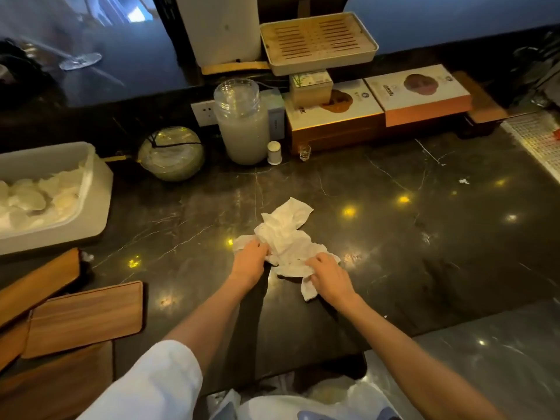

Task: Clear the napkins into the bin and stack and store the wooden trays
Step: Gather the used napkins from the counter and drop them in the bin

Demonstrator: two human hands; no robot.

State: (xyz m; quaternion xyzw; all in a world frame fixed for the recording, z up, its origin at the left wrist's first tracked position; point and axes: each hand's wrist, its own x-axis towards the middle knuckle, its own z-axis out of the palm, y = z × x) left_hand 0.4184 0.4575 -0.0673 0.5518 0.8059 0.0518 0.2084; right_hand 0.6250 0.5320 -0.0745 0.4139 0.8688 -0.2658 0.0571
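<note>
A heap of crumpled white napkins (286,237) lies in the middle of the dark marble counter (424,237). My left hand (250,260) grips the heap's left edge, and my right hand (328,275) grips its lower right part. Wooden trays lie at the left: one flat tray (88,318) near the counter's front edge, another tilted tray (36,283) behind it, and more wood below (54,386). A bin lined with a white plastic bag (318,401) sits below the counter's front edge, between my arms.
A white tub (97,207) of pale round pieces stands at the left. Behind the napkins are a round glass bowl (171,153), a tall glass jar (242,122), a small white cup (275,153), and flat boxes (378,104). A slatted tray (318,40) sits higher up.
</note>
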